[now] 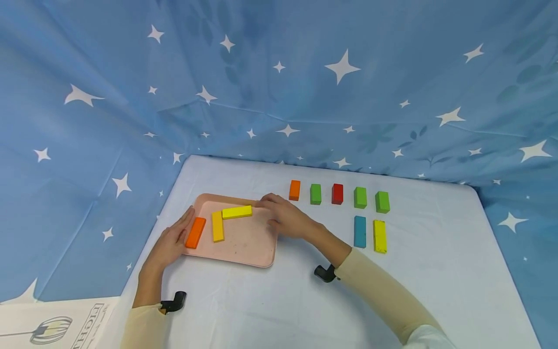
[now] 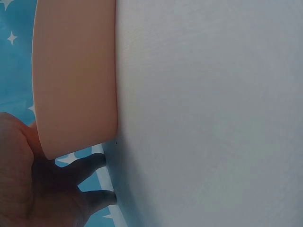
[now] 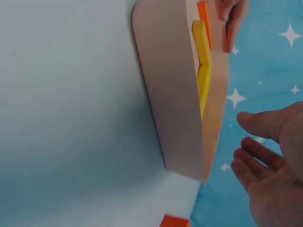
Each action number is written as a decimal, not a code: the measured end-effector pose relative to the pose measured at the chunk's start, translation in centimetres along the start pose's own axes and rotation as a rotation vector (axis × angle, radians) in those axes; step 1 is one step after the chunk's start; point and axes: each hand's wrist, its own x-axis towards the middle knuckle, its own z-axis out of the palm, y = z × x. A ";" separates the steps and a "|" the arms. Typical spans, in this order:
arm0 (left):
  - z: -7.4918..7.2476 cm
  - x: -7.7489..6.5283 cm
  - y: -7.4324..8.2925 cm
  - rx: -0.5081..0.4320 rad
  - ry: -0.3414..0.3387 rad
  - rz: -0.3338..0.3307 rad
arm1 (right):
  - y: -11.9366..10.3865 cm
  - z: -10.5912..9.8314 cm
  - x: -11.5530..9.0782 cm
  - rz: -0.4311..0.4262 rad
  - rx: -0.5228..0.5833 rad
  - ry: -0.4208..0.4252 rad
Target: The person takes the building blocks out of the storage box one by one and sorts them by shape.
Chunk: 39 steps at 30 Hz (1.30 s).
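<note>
A shallow pink tray (image 1: 248, 252) lies on the white table. Inside it are an orange block (image 1: 195, 232), an amber block (image 1: 218, 226) and a yellow block (image 1: 237, 212). My left hand (image 1: 170, 242) rests against the tray's left side, its fingers extended along the outside of the wall. In the left wrist view, that hand (image 2: 52, 189) is at the tray's corner, two fingertips reaching down to the table. Over the tray's far right corner is my right hand (image 1: 287, 218). The right wrist view shows this hand (image 3: 270, 161) with thumb and fingers apart, nothing between them.
Right of the tray, a back row holds an orange block (image 1: 294, 190), a red block (image 1: 337, 194) and several green blocks (image 1: 360, 198). Nearer stand a blue block (image 1: 360, 231) and another yellow block (image 1: 380, 236). A blue star-patterned curtain (image 1: 279, 106) borders the table.
</note>
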 end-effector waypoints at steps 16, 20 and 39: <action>0.0 0.1 0.0 -0.012 0.004 0.011 | -2.8 3.0 6.7 0.017 -0.153 -0.255; 0.0 0.2 0.1 -0.003 0.010 0.016 | -2.9 3.1 7.5 -0.009 -0.198 -0.295; -0.1 0.0 -0.1 -0.015 0.028 0.032 | -2.8 4.5 8.4 -0.139 -0.370 -0.363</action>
